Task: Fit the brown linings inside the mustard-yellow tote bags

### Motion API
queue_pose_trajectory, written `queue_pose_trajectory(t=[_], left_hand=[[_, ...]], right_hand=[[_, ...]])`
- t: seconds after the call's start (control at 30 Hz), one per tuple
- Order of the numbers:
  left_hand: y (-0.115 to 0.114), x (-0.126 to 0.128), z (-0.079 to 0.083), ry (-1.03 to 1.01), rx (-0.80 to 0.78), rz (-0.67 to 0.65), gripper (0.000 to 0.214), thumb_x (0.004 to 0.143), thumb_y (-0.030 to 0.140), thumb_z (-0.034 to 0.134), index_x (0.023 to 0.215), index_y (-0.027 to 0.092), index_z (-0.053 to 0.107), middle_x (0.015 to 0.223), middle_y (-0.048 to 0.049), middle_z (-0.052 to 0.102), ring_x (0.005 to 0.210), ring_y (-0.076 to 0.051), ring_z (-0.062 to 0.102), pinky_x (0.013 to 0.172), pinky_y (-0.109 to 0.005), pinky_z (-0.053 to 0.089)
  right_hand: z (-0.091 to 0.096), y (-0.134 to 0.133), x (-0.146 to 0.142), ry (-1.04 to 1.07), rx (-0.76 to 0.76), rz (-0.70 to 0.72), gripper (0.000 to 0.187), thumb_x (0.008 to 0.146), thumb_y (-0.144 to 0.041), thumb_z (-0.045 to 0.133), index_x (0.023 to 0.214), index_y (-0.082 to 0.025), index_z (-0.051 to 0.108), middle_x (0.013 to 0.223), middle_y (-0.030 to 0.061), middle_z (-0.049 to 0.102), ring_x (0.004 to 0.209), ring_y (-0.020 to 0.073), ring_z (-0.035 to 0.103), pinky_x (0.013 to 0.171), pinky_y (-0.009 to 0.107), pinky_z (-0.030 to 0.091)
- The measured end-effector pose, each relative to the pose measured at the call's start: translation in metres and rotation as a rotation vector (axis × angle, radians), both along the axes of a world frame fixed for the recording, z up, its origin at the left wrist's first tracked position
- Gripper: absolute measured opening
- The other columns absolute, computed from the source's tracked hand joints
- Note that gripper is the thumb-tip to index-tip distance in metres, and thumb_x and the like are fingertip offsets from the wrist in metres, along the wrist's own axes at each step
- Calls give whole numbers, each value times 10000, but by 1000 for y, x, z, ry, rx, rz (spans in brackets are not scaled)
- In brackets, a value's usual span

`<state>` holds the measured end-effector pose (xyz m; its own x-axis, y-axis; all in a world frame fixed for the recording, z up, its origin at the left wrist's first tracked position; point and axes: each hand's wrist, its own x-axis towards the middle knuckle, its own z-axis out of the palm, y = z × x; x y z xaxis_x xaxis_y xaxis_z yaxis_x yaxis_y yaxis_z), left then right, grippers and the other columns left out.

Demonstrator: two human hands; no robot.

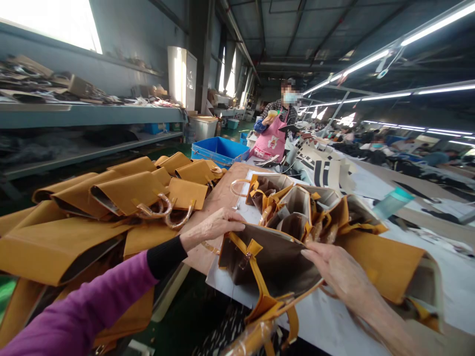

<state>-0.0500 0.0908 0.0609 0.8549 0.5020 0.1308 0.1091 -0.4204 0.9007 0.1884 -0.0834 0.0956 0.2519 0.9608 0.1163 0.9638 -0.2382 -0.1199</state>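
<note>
A mustard-yellow handbag [274, 262] with a dark brown lining lies tilted at the table's near edge, its mouth facing me. My left hand [217, 226] pinches the far rim at its left corner, thumb and fingers closed on the edge. At the right end of the same rim, my right hand [336, 264] grips the edge between thumb and fingers. A yellow strap with a buckle tab [254, 247] crosses the opening. Its plastic-wrapped handle [256, 338] hangs toward me, partly cut off by the frame.
More yellow bags [297, 202] stand open behind mine, and another bag [386, 262] lies at the right. A large pile of bags [126, 190] fills the left side. Beyond are a blue bin [218, 148] and a co-worker in a pink apron [270, 138].
</note>
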Motion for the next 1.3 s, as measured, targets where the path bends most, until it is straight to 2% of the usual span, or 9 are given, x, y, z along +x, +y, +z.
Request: queue_pose_trajectory(t=[0.17, 0.23, 0.37, 0.47, 0.63, 0.77, 0.97, 1.1, 1.3], left_hand=[[9, 14, 18, 227, -22, -25, 244, 665, 187, 517, 832, 128, 685, 603, 14, 576, 528, -104, 472, 476, -200, 342], [7, 24, 28, 300, 142, -42, 303, 607, 112, 491, 833, 150, 689, 620, 14, 600, 554, -120, 507, 493, -207, 351], [-13, 44, 36, 336, 582, 51, 314, 575, 48, 434, 762, 170, 655, 686, -28, 635, 658, -183, 574, 550, -247, 375], [-27, 54, 30, 312, 701, 55, 321, 600, 33, 429, 815, 179, 618, 779, -51, 658, 723, -205, 603, 587, -256, 399], [-28, 55, 18, 287, 718, 71, 321, 670, 30, 416, 859, 200, 612, 860, -42, 671, 822, -204, 618, 694, -265, 432], [-26, 52, 15, 198, 738, 42, 438, 698, 29, 407, 1041, 230, 592, 1007, -29, 659, 940, -190, 596, 820, -279, 426], [-29, 61, 17, 239, 814, 9, 420, 759, 306, 609, 1163, 225, 528, 995, -59, 654, 933, -241, 594, 813, -325, 426], [-29, 76, 20, 221, 807, -33, 311, 772, 219, 584, 1083, 219, 577, 927, -41, 658, 869, -201, 600, 739, -264, 423], [-24, 93, 19, 169, 631, -65, 145, 769, 212, 578, 879, 217, 673, 787, 6, 670, 738, -150, 592, 654, -219, 396]], right_hand=[[5, -1, -8, 16, -92, 20, 327, 886, -342, 348, 629, -218, 507, 642, 21, 633, 644, 165, 578, 610, 252, 360], [7, -1, -12, -8, -93, 11, 326, 888, -332, 351, 635, -217, 522, 651, 25, 636, 654, 167, 578, 613, 254, 352], [11, -1, -20, -52, -117, -10, 308, 890, -310, 362, 664, -216, 550, 696, 34, 650, 720, 181, 596, 628, 254, 347], [13, -3, -20, -37, -117, -2, 305, 889, -304, 370, 670, -211, 561, 705, 38, 657, 724, 177, 599, 634, 248, 350], [13, -8, -14, 5, -100, 12, 328, 892, -308, 369, 647, -208, 562, 673, 27, 647, 657, 154, 574, 617, 243, 339], [11, -8, -11, 19, -99, -3, 330, 899, -322, 370, 646, -208, 549, 664, 20, 637, 648, 148, 565, 611, 238, 331], [9, -6, -12, -37, -101, 12, 338, 902, -317, 372, 651, -201, 566, 650, 26, 637, 646, 153, 571, 600, 245, 316], [8, -5, -12, -52, -72, 25, 349, 902, -338, 375, 649, -203, 574, 617, 17, 620, 620, 150, 564, 571, 248, 298], [10, -5, -16, -61, -88, -8, 336, 900, -329, 392, 650, -203, 576, 616, 15, 617, 636, 156, 582, 572, 243, 307]])
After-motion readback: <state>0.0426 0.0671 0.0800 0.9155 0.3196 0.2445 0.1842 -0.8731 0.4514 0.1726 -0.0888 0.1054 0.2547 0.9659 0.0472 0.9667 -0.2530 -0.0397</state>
